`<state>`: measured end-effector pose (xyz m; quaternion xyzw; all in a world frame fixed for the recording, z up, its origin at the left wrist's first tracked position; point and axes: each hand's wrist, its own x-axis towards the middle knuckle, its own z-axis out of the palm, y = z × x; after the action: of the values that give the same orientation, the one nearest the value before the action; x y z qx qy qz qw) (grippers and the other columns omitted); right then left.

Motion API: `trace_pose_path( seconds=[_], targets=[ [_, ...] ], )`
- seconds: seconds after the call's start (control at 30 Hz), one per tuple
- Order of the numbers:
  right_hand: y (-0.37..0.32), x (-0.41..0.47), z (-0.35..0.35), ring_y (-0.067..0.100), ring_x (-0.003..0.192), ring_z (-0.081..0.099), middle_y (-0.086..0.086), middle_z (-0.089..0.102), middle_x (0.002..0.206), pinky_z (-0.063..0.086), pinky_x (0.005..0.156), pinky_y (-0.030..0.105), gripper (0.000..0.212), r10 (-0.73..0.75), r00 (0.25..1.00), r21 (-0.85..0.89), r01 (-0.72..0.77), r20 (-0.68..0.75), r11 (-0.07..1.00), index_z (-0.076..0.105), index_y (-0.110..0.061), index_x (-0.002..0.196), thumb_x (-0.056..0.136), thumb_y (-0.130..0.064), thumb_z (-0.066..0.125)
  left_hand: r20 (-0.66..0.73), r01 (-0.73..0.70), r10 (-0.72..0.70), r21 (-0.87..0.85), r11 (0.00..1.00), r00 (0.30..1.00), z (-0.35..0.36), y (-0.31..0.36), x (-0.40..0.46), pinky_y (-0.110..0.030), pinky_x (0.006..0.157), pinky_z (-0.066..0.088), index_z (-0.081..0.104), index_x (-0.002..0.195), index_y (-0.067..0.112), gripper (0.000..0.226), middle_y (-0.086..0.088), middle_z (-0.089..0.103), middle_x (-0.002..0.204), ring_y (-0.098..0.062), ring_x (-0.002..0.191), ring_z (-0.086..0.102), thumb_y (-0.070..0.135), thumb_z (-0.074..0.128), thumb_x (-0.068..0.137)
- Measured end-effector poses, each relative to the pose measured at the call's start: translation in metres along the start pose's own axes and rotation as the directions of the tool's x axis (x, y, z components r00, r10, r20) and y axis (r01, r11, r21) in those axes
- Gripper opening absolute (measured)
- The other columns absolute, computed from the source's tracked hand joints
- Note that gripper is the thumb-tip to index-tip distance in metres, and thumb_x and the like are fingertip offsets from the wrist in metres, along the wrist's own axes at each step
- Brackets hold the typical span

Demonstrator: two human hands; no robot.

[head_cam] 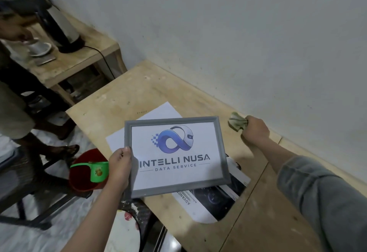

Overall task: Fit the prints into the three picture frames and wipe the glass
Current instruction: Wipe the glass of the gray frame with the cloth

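My left hand [119,169] grips the left edge of a grey picture frame [223,153], held tilted above the wooden table [139,90]. Behind its glass sits a white print with a blue logo and the words INTELLI NUSA DATA SERVICE. My right hand [256,129] is further right, near the wall, clutching a crumpled green-and-white cloth [236,122] just above the table. A blank white sheet [158,111] lies under the frame's far side. A dark printed sheet [216,200] lies under its near side, partly hidden.
A red bucket [83,174] with a green scoop [93,169] stands on the floor left of the table. Another person stands at the far left by a second wooden table [83,53] with a bowl and a dark appliance. The wall runs along the table's far edge.
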<state>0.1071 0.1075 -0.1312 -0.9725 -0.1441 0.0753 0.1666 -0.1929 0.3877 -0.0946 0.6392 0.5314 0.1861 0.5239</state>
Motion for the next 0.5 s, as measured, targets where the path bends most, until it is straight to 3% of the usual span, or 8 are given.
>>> trace_pose_path(
  seconds=[0.1,0.2,0.3,0.37,0.5],
  targets=[
    [-0.004,-0.012,-0.014,0.031,0.077,0.058,0.009,0.062,0.084,0.041,0.057,0.030,0.017,-0.007,0.988,0.194,0.038,-0.157,0.980,0.057,-0.012,0.096,0.080,-0.006,0.053,0.002,-0.002,0.002,-0.004,1.000,1.000,0.002,0.003,-0.005,-0.031,0.059,0.030,0.052,0.083,0.004,0.031,-0.013,0.046,0.074,-0.020,0.069,0.041,0.028,0.043,0.100],
    [-0.012,-0.036,-0.034,0.032,0.090,0.060,0.012,0.065,0.100,0.046,0.065,0.032,0.031,-0.186,0.931,0.212,0.260,-0.315,0.942,0.061,-0.008,0.112,0.084,-0.004,0.048,0.025,-0.019,0.019,0.000,1.000,1.000,0.010,0.011,-0.013,-0.033,0.065,0.035,0.052,0.081,0.006,0.032,-0.014,0.049,0.078,-0.022,0.073,0.045,0.030,0.043,0.099],
    [-0.016,-0.066,-0.053,0.036,0.086,0.064,0.018,0.067,0.101,0.053,0.067,0.038,0.035,-0.495,0.721,-0.014,0.559,-0.485,0.829,0.063,-0.001,0.107,0.076,-0.001,0.046,0.068,-0.063,0.065,-0.021,0.998,0.996,0.026,0.026,-0.035,-0.033,0.064,0.035,0.050,0.078,0.005,0.032,-0.014,0.048,0.077,-0.023,0.072,0.045,0.028,0.043,0.099],
    [-0.003,-0.078,-0.059,0.040,0.088,0.066,0.021,0.066,0.105,0.054,0.073,0.045,0.045,-0.627,0.656,-0.224,0.595,-0.419,0.772,0.064,0.000,0.105,0.063,0.011,0.061,0.090,-0.098,0.102,-0.055,0.994,0.991,0.041,0.038,-0.058,-0.031,0.059,0.032,0.045,0.071,0.007,0.034,-0.011,0.045,0.071,-0.022,0.067,0.043,0.026,0.043,0.099],
    [0.039,-0.104,-0.080,0.031,0.111,0.062,0.017,0.064,0.120,0.047,0.088,0.056,0.063,-0.613,0.748,-0.455,0.466,-0.257,0.759,0.065,-0.002,0.111,0.050,0.007,0.078,0.091,-0.173,0.179,-0.070,0.982,0.980,0.061,0.055,-0.100,-0.028,0.053,0.023,0.034,0.063,0.012,0.038,-0.003,0.033,0.062,-0.019,0.057,0.031,0.023,0.042,0.099]
  ],
)
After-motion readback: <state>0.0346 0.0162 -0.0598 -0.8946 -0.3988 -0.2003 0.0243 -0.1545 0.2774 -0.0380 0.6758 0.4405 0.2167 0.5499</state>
